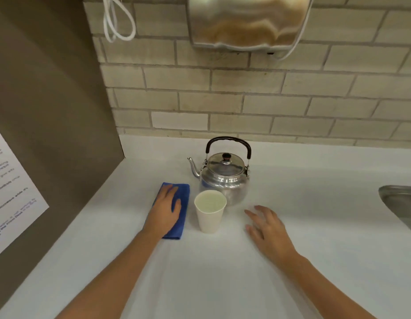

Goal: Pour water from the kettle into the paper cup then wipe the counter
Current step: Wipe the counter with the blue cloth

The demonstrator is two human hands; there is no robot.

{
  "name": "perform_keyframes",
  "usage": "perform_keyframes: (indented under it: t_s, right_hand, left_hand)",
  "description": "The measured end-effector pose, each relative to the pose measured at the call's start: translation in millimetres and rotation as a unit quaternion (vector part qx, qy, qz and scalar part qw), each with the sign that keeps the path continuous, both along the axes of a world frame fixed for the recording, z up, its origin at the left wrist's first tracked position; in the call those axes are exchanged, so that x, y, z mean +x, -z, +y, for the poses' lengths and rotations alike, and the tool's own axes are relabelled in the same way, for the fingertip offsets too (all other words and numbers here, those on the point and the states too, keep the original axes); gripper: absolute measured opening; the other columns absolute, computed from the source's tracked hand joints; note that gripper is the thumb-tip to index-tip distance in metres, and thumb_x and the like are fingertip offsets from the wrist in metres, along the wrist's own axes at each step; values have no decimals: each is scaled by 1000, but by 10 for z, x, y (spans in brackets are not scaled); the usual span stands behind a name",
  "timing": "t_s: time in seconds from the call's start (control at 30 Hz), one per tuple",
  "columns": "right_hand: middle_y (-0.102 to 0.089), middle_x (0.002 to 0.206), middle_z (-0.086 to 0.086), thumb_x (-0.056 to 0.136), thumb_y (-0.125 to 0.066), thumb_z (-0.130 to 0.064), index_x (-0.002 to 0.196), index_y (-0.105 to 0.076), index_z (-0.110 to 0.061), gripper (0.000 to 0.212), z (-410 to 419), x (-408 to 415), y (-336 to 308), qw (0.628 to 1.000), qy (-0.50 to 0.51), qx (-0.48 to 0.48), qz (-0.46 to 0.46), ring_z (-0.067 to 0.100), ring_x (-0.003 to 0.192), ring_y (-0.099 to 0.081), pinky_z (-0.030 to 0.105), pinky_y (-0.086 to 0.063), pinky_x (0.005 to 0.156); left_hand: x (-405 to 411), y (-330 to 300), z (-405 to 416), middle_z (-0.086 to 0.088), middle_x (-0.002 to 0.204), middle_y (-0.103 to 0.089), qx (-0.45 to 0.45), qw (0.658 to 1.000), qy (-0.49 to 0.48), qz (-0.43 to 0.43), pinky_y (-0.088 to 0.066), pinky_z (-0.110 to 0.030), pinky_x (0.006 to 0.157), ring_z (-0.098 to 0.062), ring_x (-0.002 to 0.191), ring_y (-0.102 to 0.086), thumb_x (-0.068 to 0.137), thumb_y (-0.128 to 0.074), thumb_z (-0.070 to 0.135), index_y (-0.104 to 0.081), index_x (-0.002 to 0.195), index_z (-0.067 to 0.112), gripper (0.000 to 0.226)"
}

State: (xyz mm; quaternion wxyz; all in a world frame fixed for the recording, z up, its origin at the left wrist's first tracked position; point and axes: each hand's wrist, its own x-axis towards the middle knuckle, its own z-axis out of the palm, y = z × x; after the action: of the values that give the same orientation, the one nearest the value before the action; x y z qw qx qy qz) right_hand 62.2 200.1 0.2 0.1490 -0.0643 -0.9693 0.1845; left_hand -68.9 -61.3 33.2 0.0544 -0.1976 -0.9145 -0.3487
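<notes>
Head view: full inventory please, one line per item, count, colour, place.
kettle: 1, silver with a black handle, upright at the back middle of the counter, spout pointing left
paper cup: 1, white, upright in front of the kettle, liquid visible inside
cloth: 1, blue, folded, flat on the counter left of the cup
counter: 1, white, fills the foreground
sink: 1, metal, far right edge, partly cut off
wall dispenser: 1, shiny metal, on the brick wall above
cord: 1, white, looped, upper left
printed sheet: 1, white, on the left panel
left hand: flat on the cloth
right hand: open, right of the cup, empty
</notes>
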Motion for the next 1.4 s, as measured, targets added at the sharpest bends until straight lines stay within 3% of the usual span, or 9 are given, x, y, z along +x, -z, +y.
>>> perform_keyframes:
  t_s: [0.13,0.23,0.37,0.5,0.67,0.83,1.1,1.3,1.4]
  right_hand:
    - [-52,133,10,90,-56,-29,123,-58,-20,34,10,31,90,999,5,32,15,29,126,-46,40,-35,106]
    - [-49,137,7,92,-51,-32,127,-55,-22,36,6,7,118,999,4,54,-5,27,131,-39,40,-32,108]
    - [-47,140,7,93,-50,-32,129,-52,-23,37,-21,25,112,999,8,52,-16,27,133,-36,39,-28,110]
    - [-43,143,7,95,-45,-31,131,-50,-23,37,-63,60,44,998,11,48,-36,26,136,-30,37,-23,113]
    - [-33,150,13,98,-39,-28,137,-43,-18,40,-130,178,-63,998,62,10,-30,33,141,-18,40,-14,118]
    - [-27,151,14,99,-34,-27,141,-32,-13,45,-203,404,-78,996,73,-51,-22,30,143,-12,39,-11,119]
    - [-20,154,10,100,-31,-26,143,-28,-17,44,-109,674,-110,994,36,-98,-35,25,145,-6,37,-14,118]
    - [-22,153,14,100,-28,-29,143,-26,-14,46,393,777,-190,992,82,1,-92,32,143,-11,44,-13,118]
    - [-20,155,9,100,-25,-31,144,-23,-16,47,574,762,-218,991,75,10,-109,29,144,-9,45,-11,118]
  left_hand:
    - [-358,203,97,-6,158,-13,-205,977,44,-38,-9,-39,119,-27,146,-6,100,-26,28,-20,146,16,48]
    - [-276,346,126,-3,159,-5,-263,965,-2,-22,-4,-41,120,-25,146,-1,99,-19,31,-11,147,23,49]
    - [218,382,76,-5,158,-13,-240,969,-51,6,-8,-44,119,-28,145,-9,98,-21,29,-16,146,23,49]
    - [968,495,-264,-2,159,-8,-207,978,-31,14,-2,-39,118,-24,146,-4,97,-21,31,-13,146,28,50]
    - [1024,404,-809,-5,159,-4,-198,973,-112,-36,-1,-39,119,-24,146,-3,98,-22,31,-9,147,24,51]
    - [1329,369,-286,-12,159,-5,-216,959,-174,-51,-4,-44,119,-34,145,-4,97,-19,29,-5,147,15,54]
    - [2255,392,964,-8,159,-1,-203,979,13,-20,3,-43,118,-31,146,4,97,-20,31,-5,147,18,55]
    - [1887,409,300,-10,159,-6,-191,965,-176,-40,-3,-41,120,-29,146,-5,97,-19,31,-7,147,17,54]
    - [1920,406,556,-13,159,-4,-186,954,-228,-58,-3,-44,120,-33,145,-3,97,-18,31,-3,147,14,54]
